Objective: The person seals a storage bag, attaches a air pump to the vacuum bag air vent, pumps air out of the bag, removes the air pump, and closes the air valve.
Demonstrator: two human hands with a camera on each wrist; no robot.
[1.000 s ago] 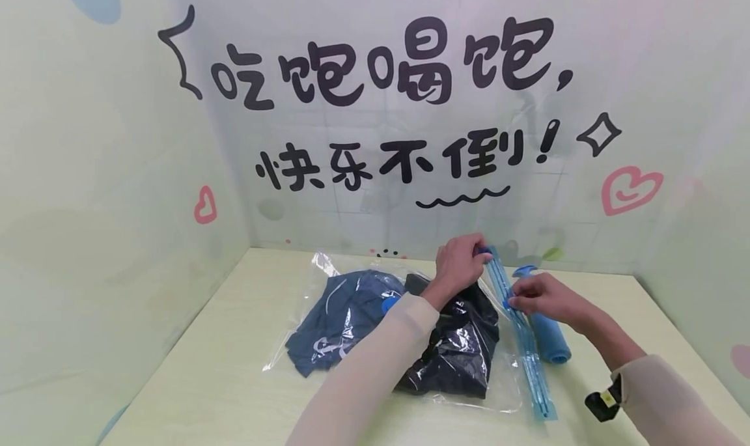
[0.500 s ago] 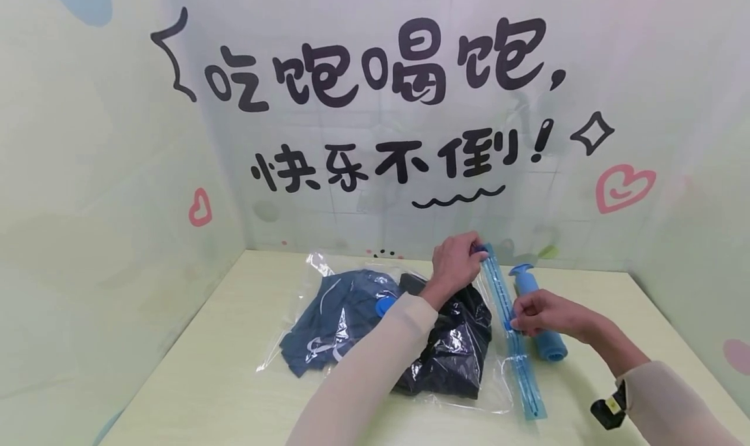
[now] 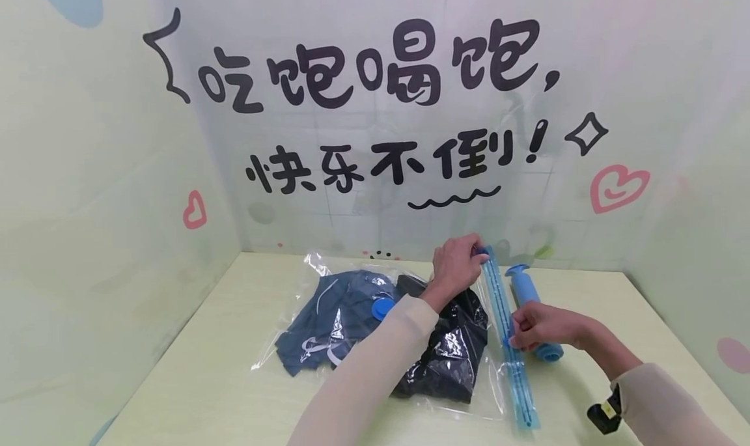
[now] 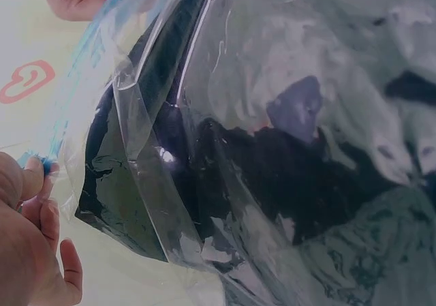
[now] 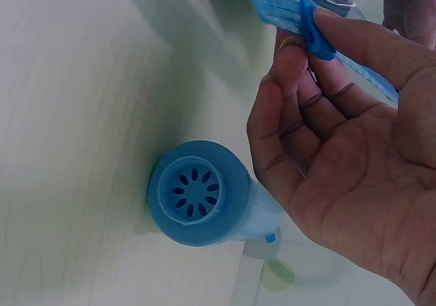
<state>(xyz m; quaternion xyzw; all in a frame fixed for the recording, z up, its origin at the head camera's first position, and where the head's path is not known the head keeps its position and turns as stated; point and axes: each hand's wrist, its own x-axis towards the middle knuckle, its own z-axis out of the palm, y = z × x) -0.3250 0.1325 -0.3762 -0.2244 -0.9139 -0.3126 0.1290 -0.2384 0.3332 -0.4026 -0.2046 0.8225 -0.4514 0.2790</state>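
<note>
A clear vacuum storage bag (image 3: 328, 283) with dark folded clothes (image 3: 451, 355) inside lies flat on the pale table (image 3: 222, 381). A blue zip strip (image 3: 515, 381) runs along the bag's right edge. My left hand (image 3: 477, 254) pinches the far end of that strip, and the same pinch shows at the lower left of the left wrist view on the strip end (image 4: 42, 164). My right hand (image 3: 512, 336) pinches a small blue slider clip (image 5: 315, 33) astride the strip, about midway along it.
A blue hand pump (image 3: 530, 299) lies on the table just right of the strip, its round base (image 5: 197, 193) beside my right palm. A round blue valve (image 3: 383, 309) sits on the bag. Printed walls close in the table at the back and both sides.
My right hand has slid the clip along the zip strip toward me, uncovering more of the pump. My left hand has kept its hold on the far end.
</note>
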